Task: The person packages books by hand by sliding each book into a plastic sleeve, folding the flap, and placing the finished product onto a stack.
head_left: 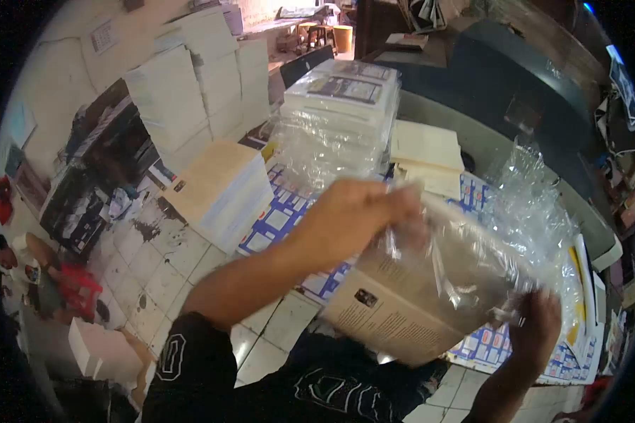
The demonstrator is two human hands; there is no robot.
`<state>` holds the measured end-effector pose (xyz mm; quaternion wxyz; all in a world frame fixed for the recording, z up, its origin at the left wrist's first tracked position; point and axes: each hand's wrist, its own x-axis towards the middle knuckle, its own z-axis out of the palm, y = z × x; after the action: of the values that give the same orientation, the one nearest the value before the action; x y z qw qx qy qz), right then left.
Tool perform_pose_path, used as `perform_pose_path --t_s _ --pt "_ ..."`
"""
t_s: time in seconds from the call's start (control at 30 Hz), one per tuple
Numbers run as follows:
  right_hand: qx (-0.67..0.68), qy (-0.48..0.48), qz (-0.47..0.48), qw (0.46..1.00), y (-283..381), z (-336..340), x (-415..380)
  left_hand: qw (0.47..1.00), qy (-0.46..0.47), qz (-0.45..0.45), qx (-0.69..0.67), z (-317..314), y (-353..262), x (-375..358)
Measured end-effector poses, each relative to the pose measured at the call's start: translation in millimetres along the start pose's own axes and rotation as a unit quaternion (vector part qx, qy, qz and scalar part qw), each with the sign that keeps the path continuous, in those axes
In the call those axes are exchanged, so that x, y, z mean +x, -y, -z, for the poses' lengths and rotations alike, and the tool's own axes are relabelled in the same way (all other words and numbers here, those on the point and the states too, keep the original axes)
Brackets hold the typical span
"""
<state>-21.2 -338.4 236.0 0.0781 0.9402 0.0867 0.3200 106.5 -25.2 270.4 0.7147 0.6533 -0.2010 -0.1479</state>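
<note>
A brown book (402, 310) with printed text and a small dark picture is tilted in front of my body, partly inside a clear plastic sleeve (466, 264). My left hand (384, 215) is closed on the sleeve's upper left edge, its fingertips slightly blurred. Lower down on the right, my right hand (536, 321) is closed at the sleeve's other side; its fingers are partly in shadow. Behind my right hand lies a loose heap of clear plastic sleeves (533, 204) on the table.
The table has a blue patterned cover (279, 218). On it are a stack of plastic-wrapped books (339, 113), a cream paper stack (427, 144) and a brown-covered stack (219, 183). Tall white paper piles (169, 92) stand behind. Another person (32, 268) is at the far left.
</note>
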Motion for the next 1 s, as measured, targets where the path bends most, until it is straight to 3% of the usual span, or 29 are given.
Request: perform_pose_path --t_s 0.03,0.07,0.1,0.13,0.17,0.23,0.27,0.3,0.37,0.43,0.5,0.53,0.6,0.67,0.7,0.73,0.77,0.8,0.83,0.87,0.9,0.93,0.97,1.0 --pt "0.113 -0.039 -0.036 0.992 -6 -7 27 1.000 -0.013 0.001 0.017 4 -12 22" --pt "0.301 0.043 -0.183 0.935 -10 3 62 0.994 0.002 -0.035 0.105 16 -29 41" --pt "0.297 -0.007 -0.205 0.932 -5 8 91 0.996 0.026 -0.075 0.043 24 -38 64" --pt "0.659 -0.022 -0.244 0.711 -13 14 119 0.987 0.019 -0.148 0.054 31 -61 77" --pt "0.706 -0.093 -0.195 0.674 -2 27 149 0.959 -0.034 -0.270 0.078 34 -79 87" --pt "0.645 -0.128 -0.123 0.743 -3 46 194 0.936 -0.060 -0.345 0.038 52 -127 91" --pt "0.559 -0.164 -0.077 0.809 14 55 207 0.965 -0.078 -0.248 -0.033 52 -152 83" --pt "0.479 -0.173 -0.005 0.860 24 58 224 0.944 -0.146 -0.295 -0.015 45 -160 78" --pt "0.605 -0.100 0.003 0.790 30 32 261 0.930 -0.216 -0.295 -0.040 64 -165 91" --pt "0.701 -0.021 0.000 0.713 53 -2 288 0.913 -0.265 -0.305 0.060 130 -137 125" --pt "0.684 -0.015 -0.005 0.729 75 -60 309 0.896 -0.339 -0.228 0.172 184 -102 150" --pt "0.682 -0.012 -0.040 0.730 86 -94 312 0.868 -0.347 -0.237 0.265 208 -77 159" --pt "0.634 0.034 -0.078 0.769 110 -158 305 0.876 -0.312 -0.221 0.295 233 -20 152" --pt "0.603 0.023 -0.077 0.794 121 -193 295 0.722 -0.368 -0.036 0.585 242 14 148" --pt "0.559 0.004 -0.103 0.823 126 -197 289 0.721 -0.367 -0.039 0.586 241 16 146" --pt "0.512 -0.011 -0.130 0.849 131 -200 284 0.755 -0.370 -0.028 0.541 238 19 140" --pt "0.513 -0.006 -0.137 0.847 132 -200 282 0.787 -0.366 -0.012 0.497 235 22 135" --pt "0.571 0.052 -0.146 0.806 131 -197 277 0.799 -0.361 0.013 0.481 235 21 133" --pt "0.620 0.105 -0.161 0.761 123 -196 271 0.741 -0.390 -0.011 0.546 235 23 128" --pt "0.637 0.071 -0.138 0.755 119 -198 259 0.686 -0.403 -0.041 0.604 237 30 126" --pt "0.643 0.035 -0.132 0.754 113 -203 238 0.665 -0.401 -0.086 0.624 245 38 121" --pt "0.639 0.015 -0.147 0.755 103 -206 210 0.687 -0.382 -0.135 0.602 245 38 114" --pt "0.611 0.070 -0.170 0.770 87 -187 179 0.704 -0.370 -0.182 0.578 200 17 84" --pt "0.503 0.092 -0.166 0.843 67 -200 139 0.730 -0.349 -0.223 0.544 168 8 50"
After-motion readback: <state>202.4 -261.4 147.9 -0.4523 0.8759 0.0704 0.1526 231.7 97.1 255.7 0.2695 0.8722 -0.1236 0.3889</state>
